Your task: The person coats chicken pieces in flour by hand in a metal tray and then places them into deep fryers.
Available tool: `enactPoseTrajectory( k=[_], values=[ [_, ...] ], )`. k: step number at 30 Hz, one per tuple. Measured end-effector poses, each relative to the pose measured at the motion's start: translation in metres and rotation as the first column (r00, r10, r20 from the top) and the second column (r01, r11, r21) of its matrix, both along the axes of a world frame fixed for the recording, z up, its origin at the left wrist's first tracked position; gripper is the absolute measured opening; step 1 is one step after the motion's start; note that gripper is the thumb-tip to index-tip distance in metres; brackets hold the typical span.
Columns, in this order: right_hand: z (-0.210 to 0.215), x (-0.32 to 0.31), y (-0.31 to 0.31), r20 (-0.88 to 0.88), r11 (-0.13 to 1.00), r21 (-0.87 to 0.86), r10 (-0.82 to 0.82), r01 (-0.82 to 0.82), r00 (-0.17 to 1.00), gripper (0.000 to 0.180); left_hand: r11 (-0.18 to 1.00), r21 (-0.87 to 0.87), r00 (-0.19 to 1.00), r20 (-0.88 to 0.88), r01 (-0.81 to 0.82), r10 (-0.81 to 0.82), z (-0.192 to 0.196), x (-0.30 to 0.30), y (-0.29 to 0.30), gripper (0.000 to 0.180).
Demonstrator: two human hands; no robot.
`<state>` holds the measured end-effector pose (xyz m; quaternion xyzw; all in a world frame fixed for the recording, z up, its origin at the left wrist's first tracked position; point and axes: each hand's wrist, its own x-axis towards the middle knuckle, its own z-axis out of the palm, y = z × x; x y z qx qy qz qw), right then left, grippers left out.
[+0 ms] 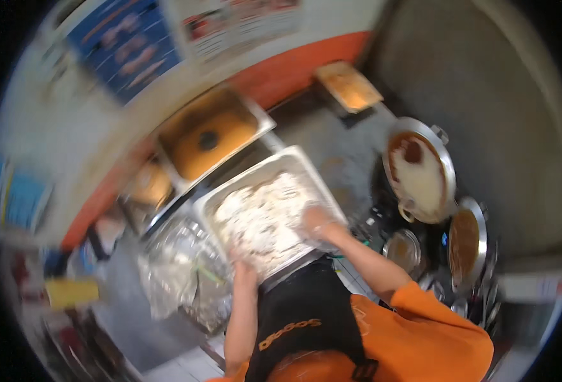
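A rectangular metal tray (305, 156) in front of me is filled with lumpy pieces coated in white flour (262, 210). My left hand (243, 267) is at the tray's near left rim, its fingertips over the edge beside the flour; motion blur smears them. My right hand (319, 223) reaches over the tray's right side, low at the coated pieces. Its fingers are blurred, so whether they grip anything is unclear. Clear, filmy material, perhaps a glove, shows at the right wrist.
Behind the tray stands a deep metal pan (260, 114) of orange-brown liquid. A clear plastic bag (166, 280) lies left. To the right are a large foaming oil pan (445, 159), a second pan of brown oil (482, 239), and a smaller round pot (403, 251). A shallow container (351, 89) sits farther back.
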<state>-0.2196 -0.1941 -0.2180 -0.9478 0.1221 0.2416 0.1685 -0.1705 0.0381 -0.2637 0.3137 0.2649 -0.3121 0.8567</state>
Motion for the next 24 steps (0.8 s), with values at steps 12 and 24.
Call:
enactPoseTrajectory(
  k=[12,24],
  values=[
    [-0.053,-0.036,0.017,0.756,0.947,0.053,-0.246,0.317,0.607,0.033,0.974,0.216,0.994,0.077,0.063,-0.081,0.041,-0.018,-0.011,0.055],
    [0.023,-0.044,0.024,0.350,0.776,0.400,-0.620,0.487,0.702,0.034,0.968,0.159,0.971,0.109,0.195,-0.213,0.003,-0.001,0.008,0.058]
  ],
)
